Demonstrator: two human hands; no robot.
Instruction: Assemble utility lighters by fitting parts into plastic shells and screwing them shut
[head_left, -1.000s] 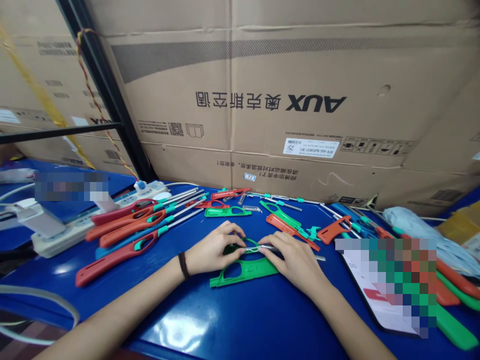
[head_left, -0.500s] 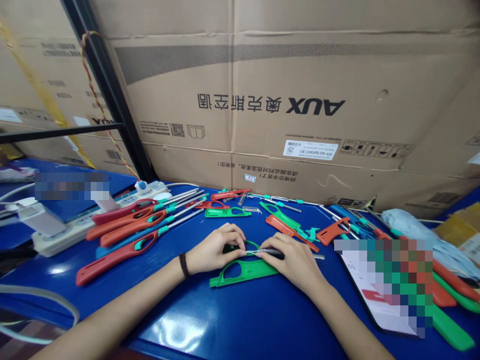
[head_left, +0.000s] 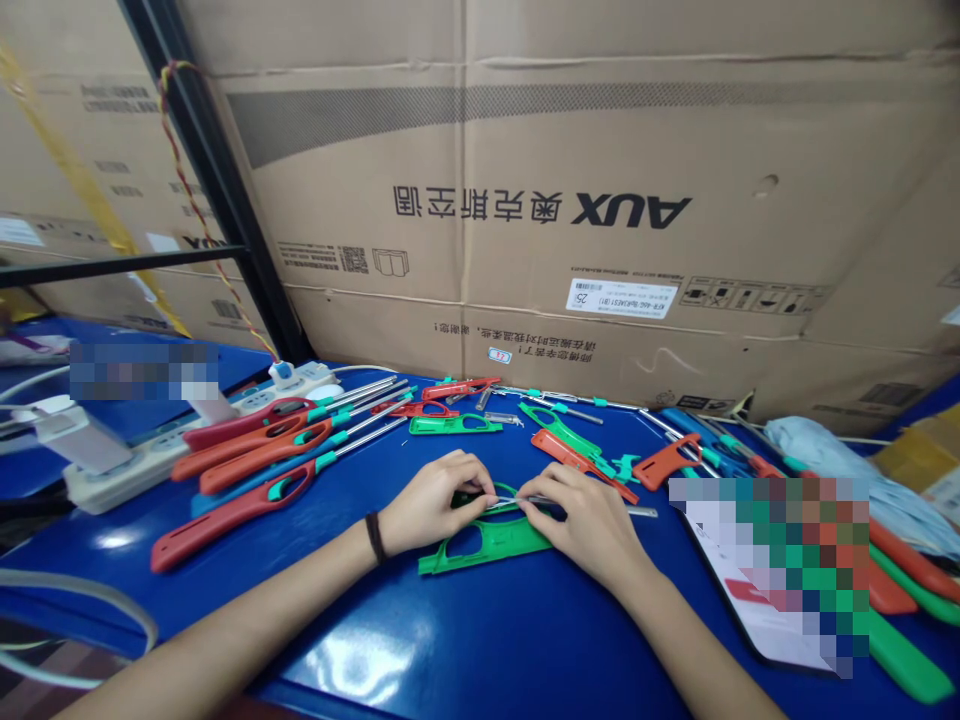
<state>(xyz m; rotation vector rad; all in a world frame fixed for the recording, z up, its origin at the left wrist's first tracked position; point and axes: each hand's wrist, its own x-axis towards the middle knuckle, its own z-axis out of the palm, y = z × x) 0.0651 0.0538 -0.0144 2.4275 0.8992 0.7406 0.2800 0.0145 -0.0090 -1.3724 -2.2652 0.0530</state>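
Observation:
A green plastic lighter shell (head_left: 487,541) lies flat on the blue table (head_left: 465,640) in front of me. My left hand (head_left: 439,500) rests over its upper left part, fingers curled and pinching a thin wire at the shell's trigger opening. My right hand (head_left: 589,520) lies on the shell's right end, fingers closed on a slim metal tube (head_left: 637,512) that sticks out to the right. The fingertips of both hands almost meet above the shell.
Several finished red lighters (head_left: 247,470) lie at the left beside a white power strip (head_left: 150,450). Loose green and orange shells (head_left: 570,445) and metal tubes lie behind my hands. Large cardboard boxes (head_left: 570,200) wall off the back. More parts lie at the right (head_left: 900,570).
My left hand has slid slightly right along the shell. The right hand and the tube have barely shifted. Nothing else has moved.

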